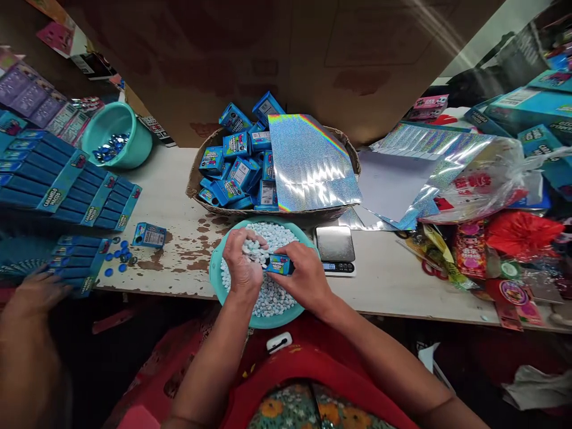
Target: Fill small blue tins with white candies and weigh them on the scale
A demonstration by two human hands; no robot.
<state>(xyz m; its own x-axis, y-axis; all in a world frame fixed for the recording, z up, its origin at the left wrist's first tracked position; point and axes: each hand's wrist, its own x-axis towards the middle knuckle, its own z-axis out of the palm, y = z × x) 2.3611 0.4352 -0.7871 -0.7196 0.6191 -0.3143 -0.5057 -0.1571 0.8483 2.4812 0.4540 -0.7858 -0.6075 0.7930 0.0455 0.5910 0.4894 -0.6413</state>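
Observation:
My left hand (243, 262) is cupped around a heap of small white candies (255, 249). My right hand (306, 275) pinches a small blue candy box (280, 264) between thumb and fingers, its end turned toward the candies in the left palm. Both hands are above a turquoise basin (216, 275) holding a mass of the same pale candies (274, 298). Behind it stands a cut-down cardboard box (193, 179) filled with several blue candy boxes (241, 173). A shiny holographic sheet (315, 164) lies over its right part.
A small digital scale (335, 245) sits right of the basin. At left are a blue box (150, 235), blue discs (120, 255), a turquoise bucket (138, 143) and stacked blue packs (67, 173). A co-worker's hand (40, 292) touches a pack. Wrapped goods (473, 250) crowd the right.

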